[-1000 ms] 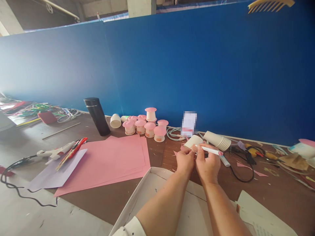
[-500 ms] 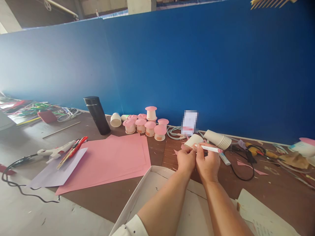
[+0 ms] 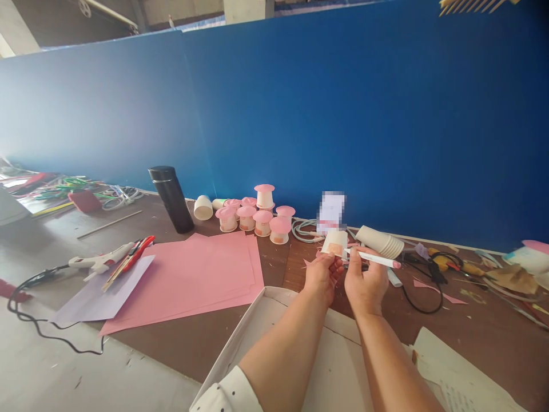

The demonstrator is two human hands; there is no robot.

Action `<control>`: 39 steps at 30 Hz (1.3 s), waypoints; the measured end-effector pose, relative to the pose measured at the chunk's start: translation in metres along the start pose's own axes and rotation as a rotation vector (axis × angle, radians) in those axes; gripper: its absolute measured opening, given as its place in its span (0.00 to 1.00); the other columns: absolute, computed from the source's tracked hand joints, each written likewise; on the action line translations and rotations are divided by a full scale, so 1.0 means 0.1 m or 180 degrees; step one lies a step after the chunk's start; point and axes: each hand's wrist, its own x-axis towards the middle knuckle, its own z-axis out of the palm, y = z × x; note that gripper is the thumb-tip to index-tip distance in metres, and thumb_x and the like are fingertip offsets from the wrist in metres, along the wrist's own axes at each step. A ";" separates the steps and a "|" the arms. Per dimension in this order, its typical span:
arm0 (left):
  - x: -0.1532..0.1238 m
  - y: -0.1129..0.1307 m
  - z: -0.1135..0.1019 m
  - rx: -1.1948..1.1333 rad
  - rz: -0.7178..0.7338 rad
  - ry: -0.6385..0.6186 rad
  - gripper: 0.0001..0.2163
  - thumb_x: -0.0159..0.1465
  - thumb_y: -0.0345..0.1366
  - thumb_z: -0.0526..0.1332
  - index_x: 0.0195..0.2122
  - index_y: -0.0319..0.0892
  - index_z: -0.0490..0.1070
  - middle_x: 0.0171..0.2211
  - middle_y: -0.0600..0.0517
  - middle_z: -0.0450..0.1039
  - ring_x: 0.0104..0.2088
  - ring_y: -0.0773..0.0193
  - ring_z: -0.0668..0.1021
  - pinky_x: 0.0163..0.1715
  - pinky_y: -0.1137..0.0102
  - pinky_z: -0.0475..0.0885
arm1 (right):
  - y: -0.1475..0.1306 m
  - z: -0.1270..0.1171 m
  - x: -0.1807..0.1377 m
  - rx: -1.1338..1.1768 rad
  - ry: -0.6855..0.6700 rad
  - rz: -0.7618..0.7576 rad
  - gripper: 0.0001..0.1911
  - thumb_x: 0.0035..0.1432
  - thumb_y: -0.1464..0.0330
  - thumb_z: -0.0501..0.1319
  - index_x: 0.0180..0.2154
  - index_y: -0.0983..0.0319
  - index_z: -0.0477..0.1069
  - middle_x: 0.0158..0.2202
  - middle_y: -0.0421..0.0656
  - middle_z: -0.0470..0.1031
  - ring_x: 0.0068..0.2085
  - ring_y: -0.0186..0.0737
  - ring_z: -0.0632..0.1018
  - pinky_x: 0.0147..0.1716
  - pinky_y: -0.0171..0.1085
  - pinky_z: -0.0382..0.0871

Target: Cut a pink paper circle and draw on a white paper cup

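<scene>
The left hand (image 3: 321,273) pinches a small paper cup (image 3: 335,242) by its lower edge, fingers pressed together under it, the cup upright above the fingertips. The right hand (image 3: 363,279) grips a white pen (image 3: 372,259) between thumb and closed fingers, its tip lying just beside the cup's right side.

Risks noted:
- The cup is thin and held only at its rim; a firm press from the pen is likely to dent or tilt it and smear any mark.
- The hold is in mid-air, unsupported; a slip would drop the cup toward the open cardboard box (image 3: 253,337) below the wrists.
- A black cable (image 3: 418,306) and a stack of cups (image 3: 381,242) lie near the right fingers; a snag could jog the pen.
</scene>
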 end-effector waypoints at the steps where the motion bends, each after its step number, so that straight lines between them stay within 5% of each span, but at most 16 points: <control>1: 0.00 0.00 0.00 0.0005 0.0004 -0.0005 0.02 0.60 0.26 0.63 0.30 0.34 0.72 0.25 0.48 0.72 0.25 0.69 0.76 0.26 0.77 0.73 | 0.00 0.00 0.00 -0.0002 -0.0017 0.0002 0.14 0.63 0.61 0.55 0.37 0.64 0.73 0.40 0.53 0.78 0.44 0.49 0.77 0.45 0.46 0.69; 39: 0.05 -0.04 0.00 0.0145 0.0136 -0.0074 0.04 0.56 0.28 0.67 0.28 0.36 0.72 0.27 0.49 0.73 0.26 0.69 0.76 0.34 0.74 0.75 | 0.09 0.03 -0.02 -0.0341 -0.0368 -0.0196 0.14 0.62 0.60 0.55 0.37 0.63 0.72 0.39 0.53 0.78 0.41 0.50 0.75 0.42 0.46 0.68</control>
